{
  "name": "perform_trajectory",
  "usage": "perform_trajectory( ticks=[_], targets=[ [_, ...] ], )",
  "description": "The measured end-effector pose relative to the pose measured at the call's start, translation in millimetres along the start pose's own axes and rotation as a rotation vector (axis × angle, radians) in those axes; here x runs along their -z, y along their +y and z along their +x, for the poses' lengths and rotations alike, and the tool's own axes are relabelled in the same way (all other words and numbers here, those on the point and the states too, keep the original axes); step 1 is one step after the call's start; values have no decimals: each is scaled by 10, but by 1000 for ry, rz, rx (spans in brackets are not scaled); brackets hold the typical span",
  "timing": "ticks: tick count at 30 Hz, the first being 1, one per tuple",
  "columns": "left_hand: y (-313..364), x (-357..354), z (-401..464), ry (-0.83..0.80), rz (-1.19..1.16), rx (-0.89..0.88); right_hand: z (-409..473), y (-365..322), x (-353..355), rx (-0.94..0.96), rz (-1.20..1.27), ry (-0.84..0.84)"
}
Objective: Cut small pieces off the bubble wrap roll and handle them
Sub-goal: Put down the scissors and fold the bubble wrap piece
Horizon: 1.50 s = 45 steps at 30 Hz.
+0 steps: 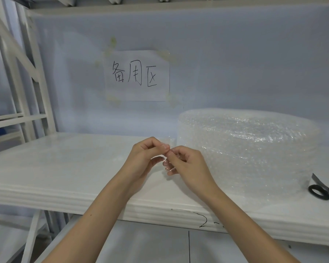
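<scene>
Your left hand (143, 158) and right hand (186, 166) meet over the middle of the white shelf (65, 168), both raised a little above its surface; between them you hold a small piece of bubble wrap (166, 165), clear and hard to make out against the white behind it. Your left hand pinches its upper edge between thumb and forefinger, the other fingers curled under; your right hand pinches the same edge just beside that, fingertips nearly touching the left ones, and its lower fingers curl round the piece, whose bubbles show faintly over them; how far the piece reaches downward you cannot tell from this view.

The bubble wrap roll (245, 149) stands on the shelf to the right of your hands, near your right hand but apart from it, resting against or close to the pale blue back wall (235, 63); a loose layer at its left side (172, 142) rises just behind your fingertips. The scissors (323, 190) lie at the far right of the shelf, just beside the roll's base, black loop handles toward you and the blade pointing up toward the roll, partly cut off by the picture's edge.

On the back wall a sheet of paper (137, 75) bears handwritten characters; handwritten marks (207, 221) sit on the shelf's front edge; a white frame (27, 82) stands at the left.
</scene>
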<state>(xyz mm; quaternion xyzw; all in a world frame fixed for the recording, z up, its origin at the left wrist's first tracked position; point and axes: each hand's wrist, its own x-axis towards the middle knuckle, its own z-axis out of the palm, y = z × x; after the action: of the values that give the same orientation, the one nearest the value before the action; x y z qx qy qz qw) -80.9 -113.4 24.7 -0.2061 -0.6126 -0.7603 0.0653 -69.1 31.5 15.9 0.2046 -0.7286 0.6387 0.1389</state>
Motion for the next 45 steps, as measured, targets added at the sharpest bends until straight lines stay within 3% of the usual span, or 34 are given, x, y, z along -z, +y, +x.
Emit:
perform_trajectory(
  ticks=[13,20,45],
  targets=[
    [-26,63,10,71,42,-30,-21,20,-15,-20,13,-12],
    [-16,21,9,-6,-49,32,-31,-29,-18,-48,86,-39],
    [-3,22,-7,50,-161,72,-28,-14,20,-124,166,-33]
  ],
)
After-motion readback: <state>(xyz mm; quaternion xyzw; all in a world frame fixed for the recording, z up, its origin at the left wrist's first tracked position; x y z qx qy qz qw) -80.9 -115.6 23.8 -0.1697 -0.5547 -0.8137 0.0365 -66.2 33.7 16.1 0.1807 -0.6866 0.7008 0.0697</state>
